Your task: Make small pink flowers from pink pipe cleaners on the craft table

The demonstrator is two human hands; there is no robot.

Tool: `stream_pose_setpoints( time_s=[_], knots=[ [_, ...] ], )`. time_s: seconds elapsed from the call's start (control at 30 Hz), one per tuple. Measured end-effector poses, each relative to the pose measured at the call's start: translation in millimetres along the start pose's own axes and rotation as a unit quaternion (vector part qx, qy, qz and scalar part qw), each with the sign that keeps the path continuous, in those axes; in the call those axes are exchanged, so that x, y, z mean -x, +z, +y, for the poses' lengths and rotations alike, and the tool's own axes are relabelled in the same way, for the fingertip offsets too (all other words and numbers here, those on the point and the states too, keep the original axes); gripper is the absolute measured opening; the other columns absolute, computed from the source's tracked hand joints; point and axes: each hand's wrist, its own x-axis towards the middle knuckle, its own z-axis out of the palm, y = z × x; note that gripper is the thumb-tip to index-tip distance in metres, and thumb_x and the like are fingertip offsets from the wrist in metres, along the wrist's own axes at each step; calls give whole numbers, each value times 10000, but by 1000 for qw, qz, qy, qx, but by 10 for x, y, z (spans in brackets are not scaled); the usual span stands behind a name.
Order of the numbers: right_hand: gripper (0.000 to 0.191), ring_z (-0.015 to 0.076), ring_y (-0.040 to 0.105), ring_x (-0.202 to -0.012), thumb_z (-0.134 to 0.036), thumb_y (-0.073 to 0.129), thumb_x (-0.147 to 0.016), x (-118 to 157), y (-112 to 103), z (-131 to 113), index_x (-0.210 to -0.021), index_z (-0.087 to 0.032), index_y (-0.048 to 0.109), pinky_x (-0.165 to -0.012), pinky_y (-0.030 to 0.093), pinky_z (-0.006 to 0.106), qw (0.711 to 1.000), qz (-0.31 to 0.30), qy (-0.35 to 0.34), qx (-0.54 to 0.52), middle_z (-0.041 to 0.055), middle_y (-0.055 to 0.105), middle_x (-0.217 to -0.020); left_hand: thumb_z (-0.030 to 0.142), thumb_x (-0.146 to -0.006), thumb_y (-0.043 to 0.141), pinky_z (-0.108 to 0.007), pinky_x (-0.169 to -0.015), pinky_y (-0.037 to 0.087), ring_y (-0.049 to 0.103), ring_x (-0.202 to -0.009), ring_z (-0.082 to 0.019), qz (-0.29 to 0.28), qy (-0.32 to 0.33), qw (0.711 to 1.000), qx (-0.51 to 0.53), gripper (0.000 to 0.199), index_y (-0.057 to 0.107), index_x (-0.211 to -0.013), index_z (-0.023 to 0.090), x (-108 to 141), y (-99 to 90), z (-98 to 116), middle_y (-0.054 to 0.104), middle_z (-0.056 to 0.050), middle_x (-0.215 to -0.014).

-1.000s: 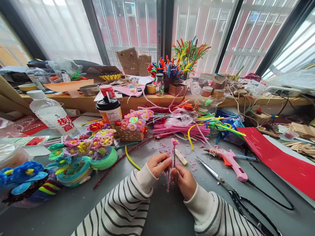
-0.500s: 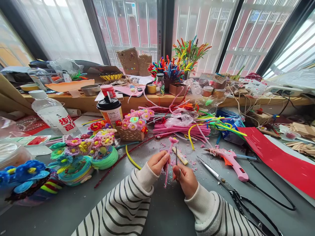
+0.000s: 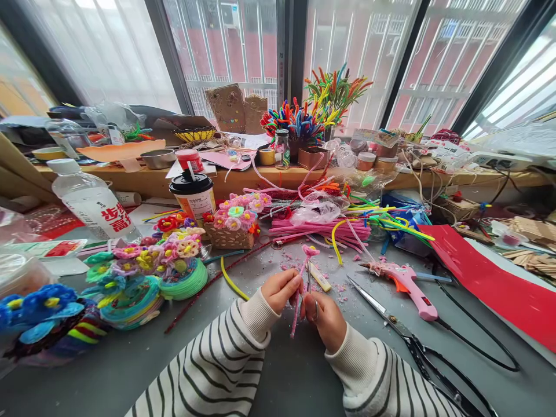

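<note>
My left hand [image 3: 281, 291] is closed, pinching the stem of a pink pipe-cleaner flower [image 3: 310, 251]. The bloom points up and the fuzzy stem hangs out below my fingers. My right hand [image 3: 326, 317] is closed around a pair of small scissors [image 3: 308, 277]; their narrow blades point up right beside the stem, just under the bloom. Whether the blades touch the stem I cannot tell. My right fingers hide most of the handles. Pink fluff scraps lie on the grey table behind both hands, around a pale yellow stick [image 3: 320, 277].
Large scissors [image 3: 393, 319] and a pink glue gun [image 3: 412, 289] with its cord lie on the right, near a red sheet [image 3: 490, 278]. Pink pipe cleaners [image 3: 321, 230] are heaped behind. Finished flower pots [image 3: 185, 281], a cup [image 3: 193, 197] and a bottle [image 3: 93, 200] stand left.
My right hand and the small scissors have moved slightly left, closer to the flower stem. The flower has shifted a little to the right and tilts more.
</note>
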Motion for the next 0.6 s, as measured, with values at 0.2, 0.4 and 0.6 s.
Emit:
stream_pose_setpoints(
  time_s=[0.2,0.4,0.6],
  knots=[
    [473,90,351,-430,-575,311,-688,-9,-28,-62,-496,-158,428,-423,266,218,999,-10,12,32,-27,383,-450,371,-742,329,-193,-436,319,372,-442,-76,-3,9,1000,9,294,414,-559,159,0,5,11,387,23,-478],
    [444,98,375,-427,-546,326,-698,-9,-46,-76,-468,-172,394,-435,277,225,998,13,16,67,-19,420,-440,377,-751,314,-197,-434,323,374,-435,-76,34,15,999,27,306,421,-566,158,-10,-20,16,379,23,-468],
    [432,95,356,-421,-539,372,-675,-18,-40,-60,-448,-172,387,-430,275,222,999,21,21,43,-23,408,-427,374,-738,347,-197,-410,299,360,-395,-66,92,11,993,76,276,412,-573,162,-21,-28,1,362,41,-447]
  ],
)
